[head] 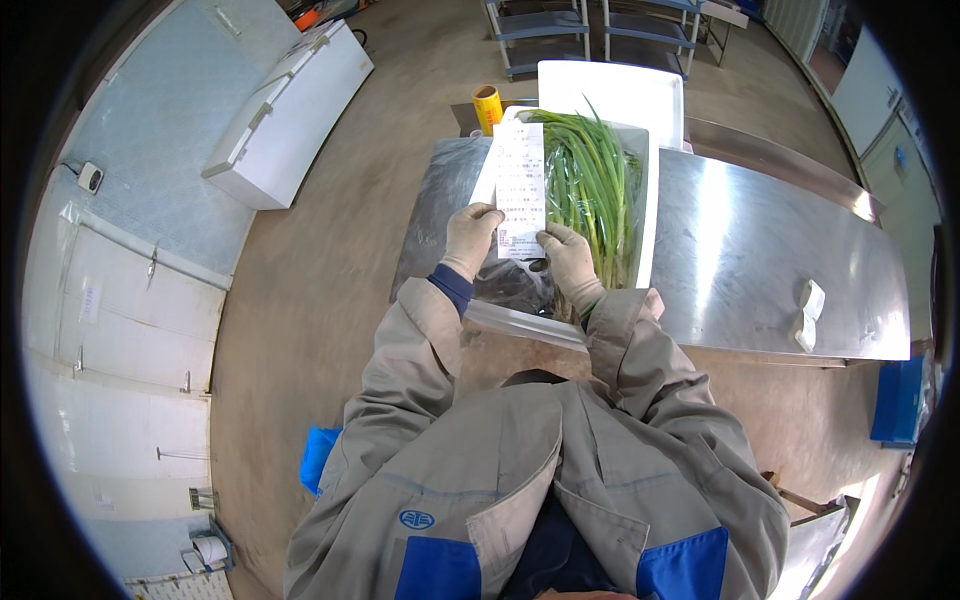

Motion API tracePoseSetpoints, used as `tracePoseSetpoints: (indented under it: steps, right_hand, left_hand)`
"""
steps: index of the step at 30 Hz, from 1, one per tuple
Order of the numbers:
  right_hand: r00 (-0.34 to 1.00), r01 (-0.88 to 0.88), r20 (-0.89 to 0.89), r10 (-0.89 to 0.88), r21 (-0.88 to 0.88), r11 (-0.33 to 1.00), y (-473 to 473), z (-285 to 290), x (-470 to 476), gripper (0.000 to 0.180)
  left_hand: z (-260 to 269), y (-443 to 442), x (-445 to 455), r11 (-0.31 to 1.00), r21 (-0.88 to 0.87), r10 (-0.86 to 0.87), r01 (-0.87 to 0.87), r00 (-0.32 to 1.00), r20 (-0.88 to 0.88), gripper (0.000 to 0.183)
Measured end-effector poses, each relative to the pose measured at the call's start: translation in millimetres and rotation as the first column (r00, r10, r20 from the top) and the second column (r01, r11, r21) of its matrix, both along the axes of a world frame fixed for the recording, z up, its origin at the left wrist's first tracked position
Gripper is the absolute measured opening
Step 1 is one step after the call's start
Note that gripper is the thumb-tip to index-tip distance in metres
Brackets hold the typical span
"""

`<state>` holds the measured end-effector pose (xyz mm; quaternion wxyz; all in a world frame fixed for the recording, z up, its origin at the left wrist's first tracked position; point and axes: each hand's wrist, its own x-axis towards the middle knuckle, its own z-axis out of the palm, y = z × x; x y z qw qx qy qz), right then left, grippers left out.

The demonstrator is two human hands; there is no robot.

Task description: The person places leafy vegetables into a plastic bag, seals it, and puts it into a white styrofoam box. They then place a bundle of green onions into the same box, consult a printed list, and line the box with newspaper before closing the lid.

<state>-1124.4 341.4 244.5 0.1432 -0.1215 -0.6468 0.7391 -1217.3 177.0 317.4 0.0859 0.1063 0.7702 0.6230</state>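
Note:
Both my hands wear pale gloves and hold a printed paper slip (520,187) by its lower side edges. My left hand (471,238) grips its left edge, and my right hand (571,262) grips the right one near the bottom corner. Beneath the slip stands a white foam box (646,217) on a steel table. Long green onions (596,172), partly under clear film, lie along the right side of the box. A dark plastic-wrapped bundle (514,289) shows in its lower left part; the slip and my hands hide some of the contents.
The steel table (757,247) extends right, with a small crumpled white item (809,315) on it. Behind the box stand a white foam lid (611,94) and a yellow roll (487,109). Shelved carts (544,26) stand beyond; a chest freezer (292,112) is at the left.

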Motion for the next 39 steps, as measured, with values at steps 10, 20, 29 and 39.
tracePoseSetpoints:
  steps: [10,20,29,39]
  right_hand:
    - [0.991,-0.088,0.086,0.103,-0.159,0.983,-1.0,38.5,16.0,0.034]
    - [0.964,0.138,0.227,-0.135,0.002,0.99,-23.0,46.9,24.5,0.027]
    - [0.897,0.347,0.286,-0.338,0.018,0.938,-52.2,37.3,29.5,0.02]
    - [0.877,0.411,0.272,-0.397,0.005,0.912,-55.6,37.5,28.2,0.025]
  left_hand:
    - [-9.5,2.2,-36.2,0.99,-0.01,-0.14,0.14,0.989,-0.045,0.013]
    - [-18.5,9.1,-46.0,0.937,0.126,-0.344,0.326,0.923,0.169,0.013]
    - [-73.4,15.2,-56.9,0.902,0.107,-0.418,0.417,0.908,-0.02,0.015]
    - [-71.0,12.4,-56.9,0.901,0.026,-0.431,0.433,0.901,-0.048,0.021]
